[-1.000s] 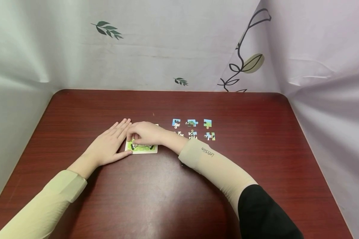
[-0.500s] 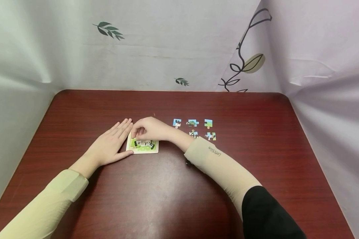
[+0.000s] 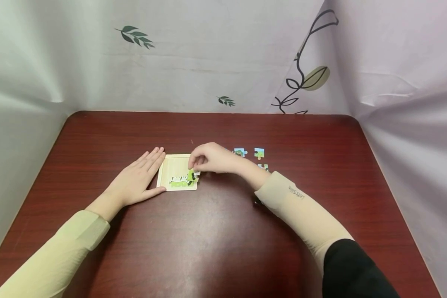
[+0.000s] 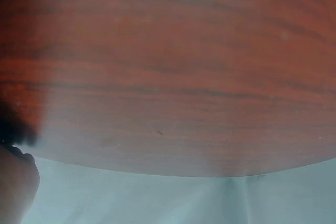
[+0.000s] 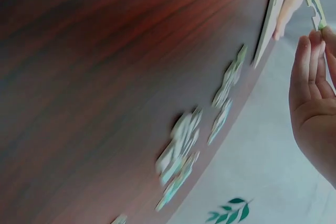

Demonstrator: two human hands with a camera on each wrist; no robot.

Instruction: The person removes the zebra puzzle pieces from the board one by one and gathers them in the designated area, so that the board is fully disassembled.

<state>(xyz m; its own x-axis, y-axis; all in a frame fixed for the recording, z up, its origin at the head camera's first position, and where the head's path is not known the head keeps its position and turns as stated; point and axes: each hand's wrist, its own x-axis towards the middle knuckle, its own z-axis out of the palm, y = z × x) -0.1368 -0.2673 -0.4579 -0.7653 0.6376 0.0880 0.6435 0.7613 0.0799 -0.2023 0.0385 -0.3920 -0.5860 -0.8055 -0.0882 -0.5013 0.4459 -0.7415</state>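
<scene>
My right hand (image 3: 217,159) pinches a green jigsaw piece (image 3: 192,175) between thumb and fingertips, over the right side of a shallow pale puzzle tray (image 3: 176,156). In the right wrist view the jigsaw piece (image 5: 316,14) stands tilted on edge at the fingertips. Green-and-white puzzle pieces (image 3: 179,181) lie along the tray's near side; bare pale wood shows above them. My left hand (image 3: 135,182) rests flat with straight fingers along the tray's left edge, thumb at its near corner. Only a dark bit of that hand shows in the left wrist view.
Several loose jigsaw pieces lie right of the tray, among them a blue-green one (image 3: 240,152) and a green-blue one (image 3: 259,153); my right forearm covers part of them. The red-brown table (image 3: 193,248) ends at a pale curtain (image 3: 193,62) behind.
My right hand has moved rightward from the tray's upper left to its right side, and the green piece now shows in its fingertips. The left hand stays in place.
</scene>
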